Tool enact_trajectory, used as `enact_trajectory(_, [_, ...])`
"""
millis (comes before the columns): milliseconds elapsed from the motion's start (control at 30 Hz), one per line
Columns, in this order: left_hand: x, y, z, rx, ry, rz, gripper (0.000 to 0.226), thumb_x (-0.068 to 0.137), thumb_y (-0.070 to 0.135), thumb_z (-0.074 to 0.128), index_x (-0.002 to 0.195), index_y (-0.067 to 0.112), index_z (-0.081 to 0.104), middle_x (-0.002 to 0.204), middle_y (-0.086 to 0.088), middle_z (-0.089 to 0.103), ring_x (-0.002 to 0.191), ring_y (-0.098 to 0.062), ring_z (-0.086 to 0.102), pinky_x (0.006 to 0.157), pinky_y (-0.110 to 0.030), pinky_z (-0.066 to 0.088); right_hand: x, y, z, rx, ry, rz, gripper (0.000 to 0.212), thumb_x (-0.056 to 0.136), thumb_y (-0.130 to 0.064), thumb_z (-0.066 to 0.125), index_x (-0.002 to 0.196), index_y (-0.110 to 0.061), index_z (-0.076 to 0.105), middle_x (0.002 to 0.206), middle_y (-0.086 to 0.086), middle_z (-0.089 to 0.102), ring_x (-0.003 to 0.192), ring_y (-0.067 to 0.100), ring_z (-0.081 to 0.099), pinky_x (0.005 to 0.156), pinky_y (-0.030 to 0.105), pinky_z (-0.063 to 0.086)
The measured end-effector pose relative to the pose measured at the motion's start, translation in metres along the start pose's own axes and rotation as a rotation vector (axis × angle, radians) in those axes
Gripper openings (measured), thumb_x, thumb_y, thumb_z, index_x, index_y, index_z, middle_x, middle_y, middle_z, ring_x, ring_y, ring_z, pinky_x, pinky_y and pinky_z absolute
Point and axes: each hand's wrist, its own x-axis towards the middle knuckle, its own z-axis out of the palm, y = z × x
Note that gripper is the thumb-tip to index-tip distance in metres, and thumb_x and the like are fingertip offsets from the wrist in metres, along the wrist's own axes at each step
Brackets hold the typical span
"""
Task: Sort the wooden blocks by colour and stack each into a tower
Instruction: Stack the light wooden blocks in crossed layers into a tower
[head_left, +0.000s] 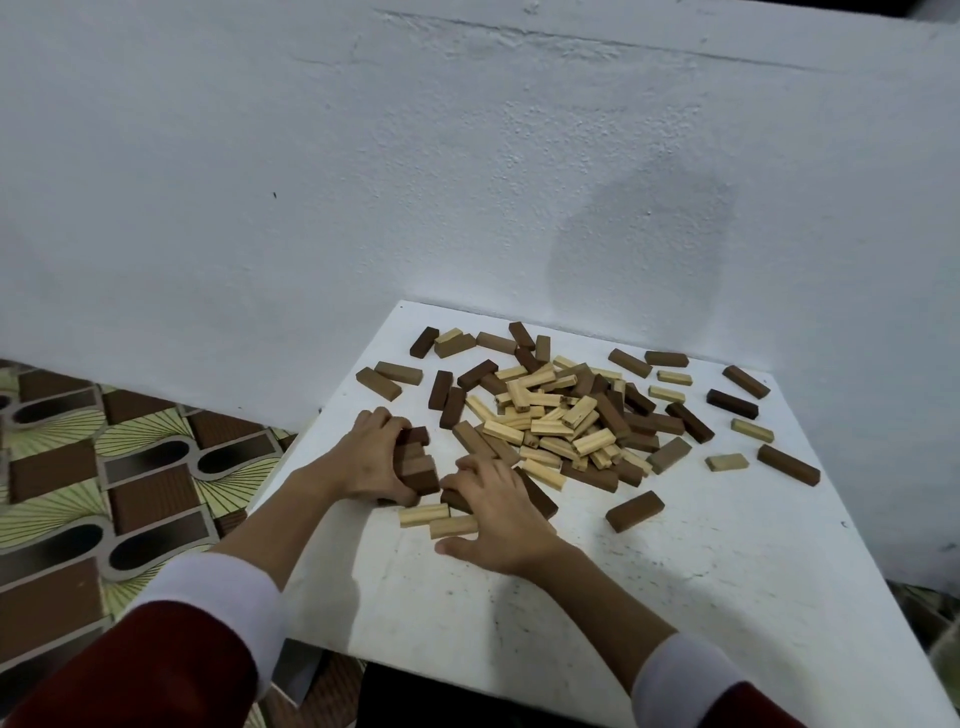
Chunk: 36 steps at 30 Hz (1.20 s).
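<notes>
Barely begun: left hand (375, 457) clamped on a few dark blocks (415, 462) beside the mixed pile (561, 421); right hand (498, 514) spread flat, fingers on another dark block (457, 500); no towers yet.

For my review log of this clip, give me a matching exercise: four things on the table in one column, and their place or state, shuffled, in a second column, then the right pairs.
Things
1. left hand
2. right hand
3. mixed pile of blocks
4. two pale blocks

Places or states
A. heaped unsorted in the middle of the white table
B. lying flat side by side, just left of the right hand
C. gripping a bunch of dark brown blocks
D. fingers resting on a dark block at the near edge of the pile

Pairs: 1-C, 2-D, 3-A, 4-B
</notes>
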Motion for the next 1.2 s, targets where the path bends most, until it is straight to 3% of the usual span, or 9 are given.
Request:
enact_trajectory(200, [-0.005,-0.002,0.001,0.007,0.058,-0.067,0.100,0.038,0.067,0.057,0.123,0.016,0.043,0.115,-0.002,0.040,0.102,-0.015,0.030,0.083,-0.029,0.038,0.003,-0.005,0.002,-0.002,-0.001,-0.062,0.051,0.081,-0.042,0.065,0.127,-0.024,0.052,0.144,0.005,0.030,0.134,0.022,0.022,0.113,0.042,0.013])
enact_trajectory(433, [-0.002,0.002,0.001,-0.009,0.085,-0.124,0.095,0.044,0.065,0.062,0.123,0.015,0.043,0.114,-0.002,0.041,0.102,-0.014,0.030,0.083,-0.028,0.036,0.008,-0.008,-0.003,0.009,-0.054,-0.027,0.040,0.078,-0.043,0.068,0.109,-0.020,0.058,0.124,0.000,0.041,0.121,0.020,0.029,0.097,0.035,0.028])
enact_trajectory(633, [-0.004,0.007,0.002,-0.131,0.163,-0.132,0.106,0.030,0.071,0.053,0.119,0.014,0.048,0.106,0.001,0.041,0.099,-0.014,0.030,0.080,-0.026,0.033,0.002,-0.010,0.002,-0.092,0.026,-0.007,0.038,0.076,-0.049,0.061,0.093,-0.017,0.049,0.109,0.001,0.044,0.107,0.020,0.033,0.088,0.036,0.033])
enact_trajectory(800, [-0.001,0.016,0.001,-0.199,0.183,-0.132,0.106,0.032,0.071,0.050,0.121,0.013,0.047,0.105,0.003,0.037,0.100,-0.012,0.028,0.082,-0.025,0.030,0.002,-0.012,0.002,-0.073,0.062,0.036,0.039,0.069,-0.048,0.064,0.086,-0.018,0.044,0.098,-0.003,0.041,0.094,0.015,0.027,0.086,0.033,0.034])
enact_trajectory(967, [0.004,0.025,0.003,-0.257,0.193,-0.128,0.104,0.033,0.067,0.050,0.122,0.014,0.046,0.111,0.000,0.040,0.105,-0.014,0.028,0.084,-0.027,0.032,0.002,-0.012,-0.008,0.045,0.060,0.031,0.036,0.075,-0.030,0.065,0.092,-0.018,0.035,0.092,-0.003,0.037,0.085,0.013,0.032,0.056,0.020,0.024])
enact_trajectory(1067, [0.006,0.031,0.002,-0.285,0.212,-0.135,0.100,0.032,0.065,0.050,0.118,0.014,0.048,0.112,-0.001,0.040,0.106,-0.015,0.029,0.083,-0.027,0.032,0.002,-0.008,-0.009,0.066,0.061,0.026,0.033,0.079,-0.023,0.061,0.103,-0.017,0.038,0.099,0.000,0.047,0.090,0.019,0.042,0.066,0.027,0.034])
enact_trajectory(1200, [0.012,0.035,-0.001,-0.309,0.238,-0.152,0.101,0.032,0.065,0.051,0.117,0.012,0.048,0.118,-0.006,0.043,0.110,-0.019,0.031,0.083,-0.027,0.032,0.000,0.000,-0.012,0.056,0.082,-0.029,0.045,0.085,-0.016,0.052,0.129,-0.018,0.040,0.117,0.005,0.055,0.101,0.024,0.052,0.072,0.029,0.039])
